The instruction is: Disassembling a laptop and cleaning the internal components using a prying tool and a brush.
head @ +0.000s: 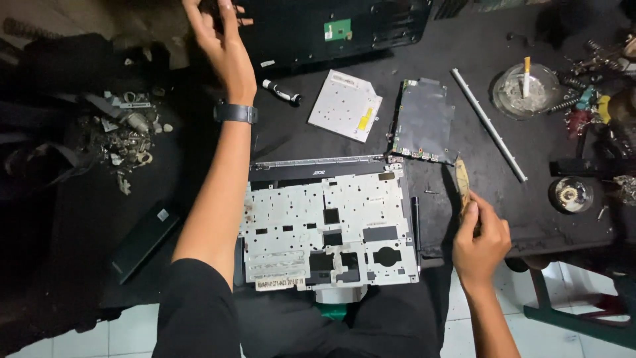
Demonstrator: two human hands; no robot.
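Note:
A laptop's top case (331, 222) lies upside down before me, its silver perforated metal plate facing up. My right hand (480, 235) is at its right side, closed on a small brush (462, 184) with a wooden handle. My left hand (222, 40) reaches far up to the left, fingers on the edge of a black laptop base shell (311, 30) at the table's back. A dark strap is around my left wrist.
A silver optical drive (344, 106), a circuit board (424, 119), a thin metal strip (489, 124) and a black-and-white pen-like tool (281, 93) lie behind the case. A glass ashtray (527, 89) sits far right. Loose metal parts (129, 129) are heaped at the left, a black battery (142, 238) below them.

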